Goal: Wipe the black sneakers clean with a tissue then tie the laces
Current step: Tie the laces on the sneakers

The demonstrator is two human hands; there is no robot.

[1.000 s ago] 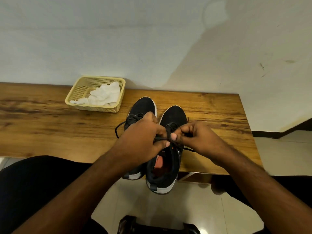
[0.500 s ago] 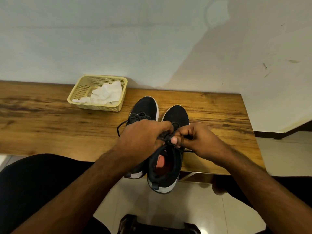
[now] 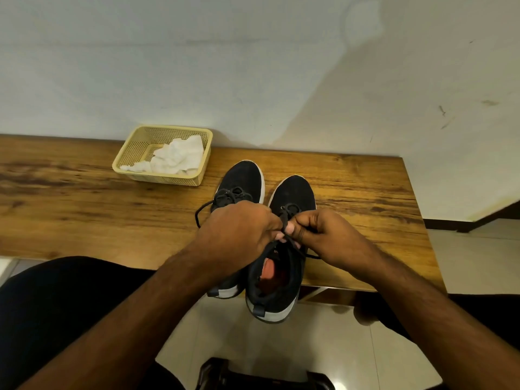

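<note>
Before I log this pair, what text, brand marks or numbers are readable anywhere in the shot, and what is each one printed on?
Small orange print on the tongue of the right sneaker, at about: partly hidden by the laces, too small to read for certain.
Left sneaker: no readable mark showing.
Basket and tissue: no text.
Bench and wall: no text or signs.

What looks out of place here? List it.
Both black sneakers overhang the wooden table's near edge at the heel. The left sneaker's lace trails loose onto the wood. Crumpled tissue sits in the yellow basket.
</note>
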